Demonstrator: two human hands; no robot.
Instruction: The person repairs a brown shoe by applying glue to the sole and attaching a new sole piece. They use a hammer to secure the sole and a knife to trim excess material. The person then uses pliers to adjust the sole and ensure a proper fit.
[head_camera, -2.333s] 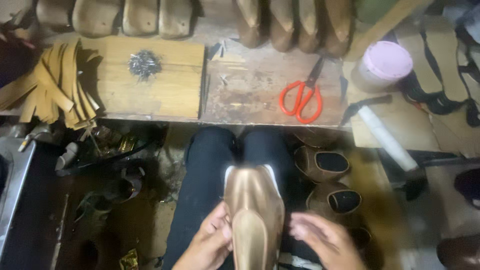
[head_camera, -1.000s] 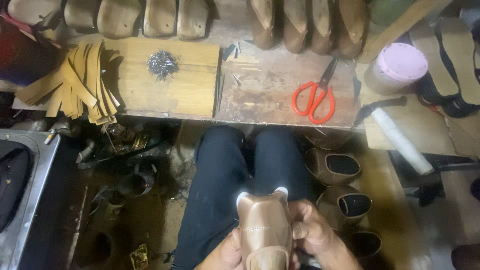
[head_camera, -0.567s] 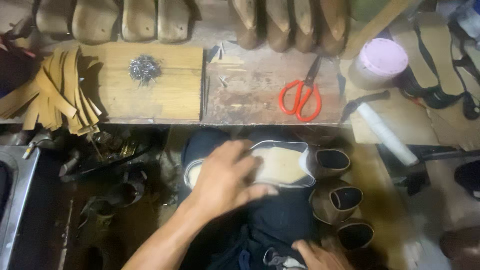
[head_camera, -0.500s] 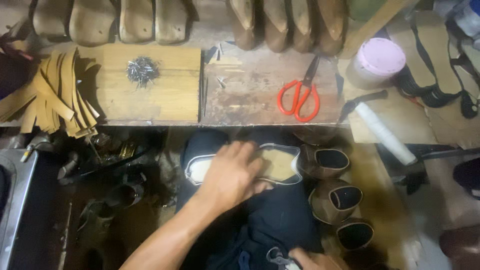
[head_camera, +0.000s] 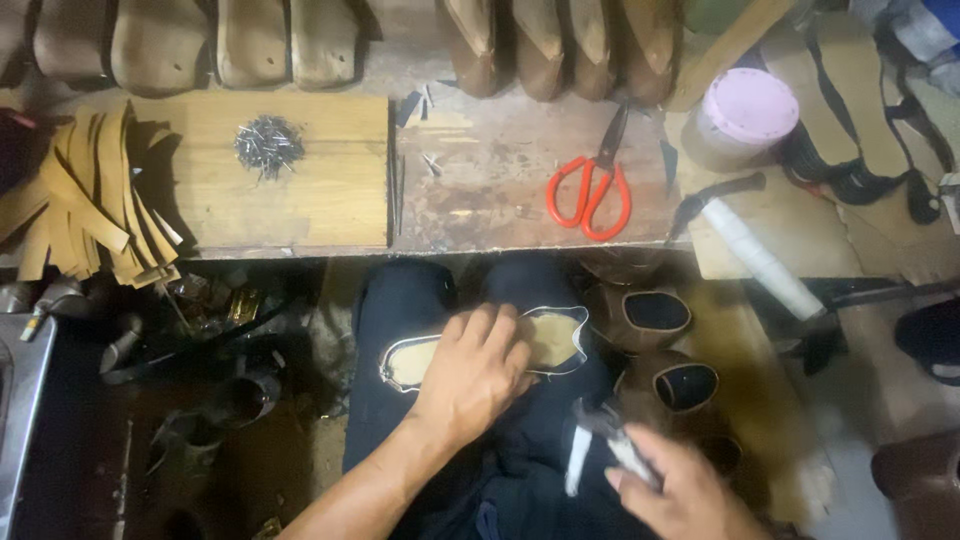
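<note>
Shoe (head_camera: 560, 338) now lying sole-up across lap, left hand (head_camera: 470, 375) pressing it flat; right hand (head_camera: 670, 490) beside it is gripping pincers (head_camera: 600, 445).

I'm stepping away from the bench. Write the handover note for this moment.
Left hand: pressed flat on the shoe, which lies sole-up across the lap.
Right hand: fingers closed on a metal hand tool, held off the shoe.
Nails piled on the wooden board; red scissors on the bench.
Done: shoe turned over and steadied.
Left: tool not yet on the sole.
</note>
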